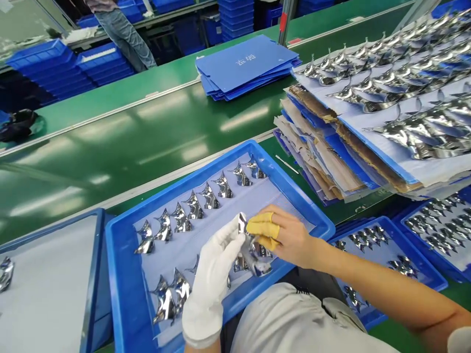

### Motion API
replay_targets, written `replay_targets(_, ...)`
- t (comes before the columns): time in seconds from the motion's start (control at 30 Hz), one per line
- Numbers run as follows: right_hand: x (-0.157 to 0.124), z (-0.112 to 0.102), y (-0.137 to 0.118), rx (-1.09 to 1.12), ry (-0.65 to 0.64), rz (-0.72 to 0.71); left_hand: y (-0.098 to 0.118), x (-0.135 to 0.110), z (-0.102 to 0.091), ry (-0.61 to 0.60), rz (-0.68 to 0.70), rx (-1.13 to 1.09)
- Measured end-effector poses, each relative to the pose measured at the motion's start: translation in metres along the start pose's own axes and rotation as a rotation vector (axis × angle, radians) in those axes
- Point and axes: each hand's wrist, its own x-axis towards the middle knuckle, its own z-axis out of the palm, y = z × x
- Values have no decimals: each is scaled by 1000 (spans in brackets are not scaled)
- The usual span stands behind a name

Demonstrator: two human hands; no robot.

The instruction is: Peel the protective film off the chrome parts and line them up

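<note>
While my gloved left hand (pixel 213 274) pinches a shiny metal part (pixel 250 247) steady over the blue tray (pixel 125 274), my right hand (pixel 285 235), yellow finger cots on, grips its other side, keeping prints off.

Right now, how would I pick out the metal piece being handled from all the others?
Find the blue tray in front of the person, lined with shiny metal pieces. Over its near right part, the white-gloved left hand and the right hand, with yellow finger cots, meet. The piece between them is the only one lifted off the liner.
</note>
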Motion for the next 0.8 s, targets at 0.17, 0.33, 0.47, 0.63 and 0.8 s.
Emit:
replay_targets(0.17,1,5,-20,143,7,214,1,-7,-2,84,-15,-58)
replay_targets(0.33,5,0,-30,353,-226,429,5,-10,-7,183,-40,-36)
replay_targets(0.47,2,6,-29,451,-211,413,4,-9,-2,268,-12,-34)
replay_targets(0.63,-2,9,-27,574,-270,417,7,-7,-4,385,6,63)
replay_targets(0.8,5,5,-29,1007,-265,909,-3,-7,-24,390,157,249)
